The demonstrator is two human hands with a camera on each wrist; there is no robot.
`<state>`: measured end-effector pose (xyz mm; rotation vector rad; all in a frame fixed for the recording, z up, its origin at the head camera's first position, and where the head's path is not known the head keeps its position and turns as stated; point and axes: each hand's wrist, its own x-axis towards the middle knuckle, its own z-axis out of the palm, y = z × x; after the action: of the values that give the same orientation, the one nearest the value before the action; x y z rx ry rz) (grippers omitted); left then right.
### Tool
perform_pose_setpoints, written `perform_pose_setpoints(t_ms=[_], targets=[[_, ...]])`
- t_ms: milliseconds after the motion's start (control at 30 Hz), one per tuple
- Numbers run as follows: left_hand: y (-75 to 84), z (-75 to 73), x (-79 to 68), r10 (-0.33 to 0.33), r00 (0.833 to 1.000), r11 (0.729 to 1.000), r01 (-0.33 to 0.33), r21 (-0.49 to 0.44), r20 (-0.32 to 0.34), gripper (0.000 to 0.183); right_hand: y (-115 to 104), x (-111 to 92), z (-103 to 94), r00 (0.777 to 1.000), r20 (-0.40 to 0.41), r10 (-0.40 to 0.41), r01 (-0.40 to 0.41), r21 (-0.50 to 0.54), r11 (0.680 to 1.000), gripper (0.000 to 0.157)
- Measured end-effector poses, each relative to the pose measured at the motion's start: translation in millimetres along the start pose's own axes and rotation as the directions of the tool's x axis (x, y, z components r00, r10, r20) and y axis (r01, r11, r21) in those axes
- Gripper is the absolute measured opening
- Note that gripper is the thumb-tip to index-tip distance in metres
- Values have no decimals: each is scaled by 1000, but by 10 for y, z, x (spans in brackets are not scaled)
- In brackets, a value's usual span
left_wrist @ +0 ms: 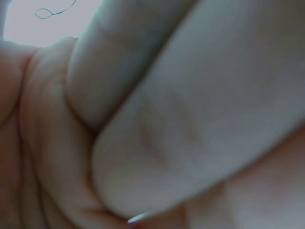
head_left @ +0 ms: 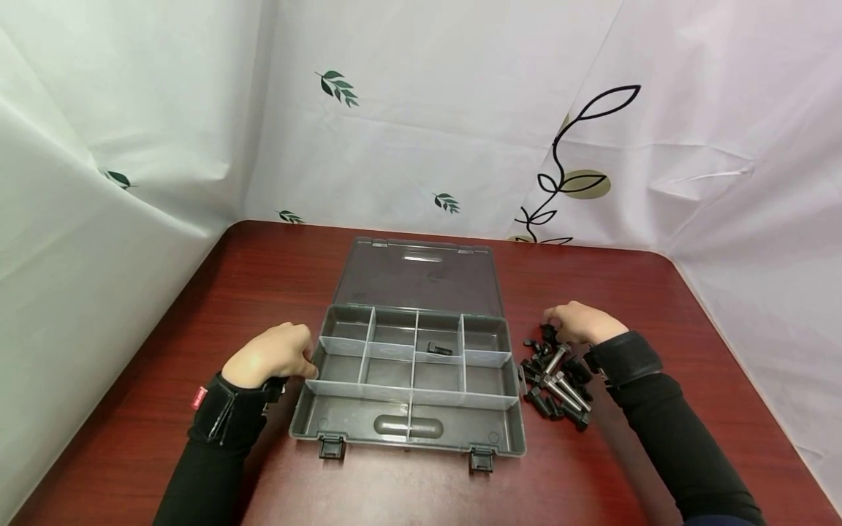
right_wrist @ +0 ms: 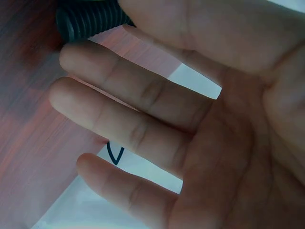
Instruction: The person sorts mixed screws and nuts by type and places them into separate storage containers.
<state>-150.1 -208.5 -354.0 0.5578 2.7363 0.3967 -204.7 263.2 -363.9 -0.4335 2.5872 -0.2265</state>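
Note:
My right hand (head_left: 579,323) is over the back of a pile of black and silver bolts (head_left: 555,387). In the right wrist view a black threaded bolt (right_wrist: 90,20) lies at the thumb and index finger, which pinch it; the other fingers stay extended. My left hand (head_left: 272,356) is at the left side of a grey compartment box (head_left: 460,438), touching its rim. Its fingers (left_wrist: 143,143) curl into the palm in the left wrist view, with nothing visible inside. A single black bolt (head_left: 439,349) lies in one of the box's back-row compartments.
The box's smoky lid (head_left: 421,274) lies folded back on the red-brown table (head_left: 263,277). Two black latches (head_left: 482,460) stick out at the box's front. White patterned cloth (head_left: 408,109) hangs behind and beside the table.

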Motion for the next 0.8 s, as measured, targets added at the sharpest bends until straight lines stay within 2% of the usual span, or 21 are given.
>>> perform_pose_setpoints(t_ms=[800], targets=[[-7,4,0,-9,1000,1000,9,1,-8,32,12,72,-26,999,27,-45,48,-99,994,34]])
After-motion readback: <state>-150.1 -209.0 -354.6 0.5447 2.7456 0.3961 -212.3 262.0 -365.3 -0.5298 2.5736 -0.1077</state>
